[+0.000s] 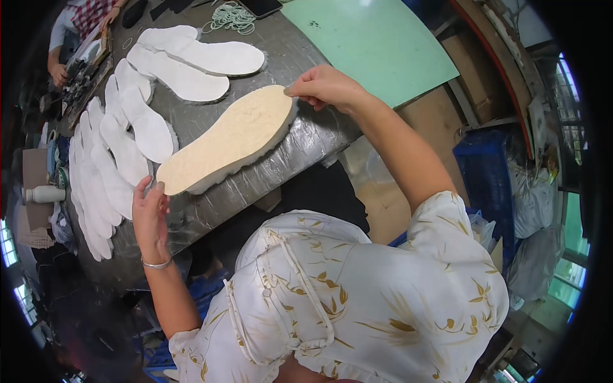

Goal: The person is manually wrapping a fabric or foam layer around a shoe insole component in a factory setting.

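Head view: fingers (305,88) of left hand (151,216) and right hand (331,89) pinch a cream-faced, fluffy-edged insole (225,139).

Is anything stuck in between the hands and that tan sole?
No, nothing that I can see. The left hand's grip is on the left end of the tan sole, and the right hand's on the right end. The white soles aren't in between.

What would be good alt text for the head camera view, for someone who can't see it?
A person's left hand and right hand hold a cream insole with a fluffy edge by its opposite ends, above a grey worktable. White insoles lie overlapping beyond it and to its left; a pale green sheet lies at upper right.
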Demonstrator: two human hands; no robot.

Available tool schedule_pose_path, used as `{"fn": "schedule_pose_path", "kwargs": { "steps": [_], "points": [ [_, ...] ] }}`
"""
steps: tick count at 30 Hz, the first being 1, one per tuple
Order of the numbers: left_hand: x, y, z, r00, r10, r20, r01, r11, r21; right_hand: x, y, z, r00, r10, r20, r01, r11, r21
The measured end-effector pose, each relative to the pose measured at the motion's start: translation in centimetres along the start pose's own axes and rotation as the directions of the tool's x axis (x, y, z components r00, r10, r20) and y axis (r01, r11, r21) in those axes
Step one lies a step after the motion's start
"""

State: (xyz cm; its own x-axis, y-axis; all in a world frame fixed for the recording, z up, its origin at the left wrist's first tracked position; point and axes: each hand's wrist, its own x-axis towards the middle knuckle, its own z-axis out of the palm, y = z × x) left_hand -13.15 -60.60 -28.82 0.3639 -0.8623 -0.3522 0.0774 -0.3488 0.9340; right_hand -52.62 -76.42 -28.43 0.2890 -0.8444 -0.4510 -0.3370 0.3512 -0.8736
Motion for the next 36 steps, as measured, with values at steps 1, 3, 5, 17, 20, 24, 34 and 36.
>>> {"fn": "schedule_pose_path", "kwargs": {
  "steps": [1,3,5,17,20,24,34,36],
  "points": [
    [0.1,-0.2,-0.1,1.0,-0.005,0.007,0.005,1.0,0.006,0.6,0.3,0.0,1.0,-0.006,0.0,0.006,1.0,-0.007],
    [0.4,-0.5,0.1,1.0,-0.014,-0.006,0.014,0.999,0.036,1.6,1.0,-0.4,1.0,0.004,0.03,-0.004,1.0,0.013],
    [0.3,-0.3,0.7,1.0,-0.01,-0.009,0.011,0.998,0.068,2.4,1.9,-0.7,0.999,0.006,0.045,-0.008,0.999,0.044],
    [-0.8,0.7,1.5,0.994,-0.034,-0.108,0.05,0.988,0.146,3.4,3.5,-1.0,0.989,-0.076,0.129,0.063,0.992,0.105],
    [-0.7,0.5,1.1,0.994,-0.036,-0.102,0.051,0.988,0.146,3.9,4.0,-0.6,0.99,-0.115,0.082,0.108,0.991,0.084],
    [-0.9,0.7,1.5,0.994,-0.038,-0.102,0.053,0.987,0.153,3.3,3.5,-0.8,0.989,-0.12,0.088,0.114,0.991,0.067],
    [-0.6,0.4,1.0,0.997,-0.054,-0.064,0.064,0.984,0.167,3.5,3.7,-0.7,0.987,-0.125,0.099,0.121,0.992,0.04],
    [-0.5,0.3,1.1,0.996,-0.063,-0.068,0.073,0.983,0.166,3.6,3.8,-0.6,0.989,-0.12,0.082,0.12,0.993,0.015]
  ]
}}
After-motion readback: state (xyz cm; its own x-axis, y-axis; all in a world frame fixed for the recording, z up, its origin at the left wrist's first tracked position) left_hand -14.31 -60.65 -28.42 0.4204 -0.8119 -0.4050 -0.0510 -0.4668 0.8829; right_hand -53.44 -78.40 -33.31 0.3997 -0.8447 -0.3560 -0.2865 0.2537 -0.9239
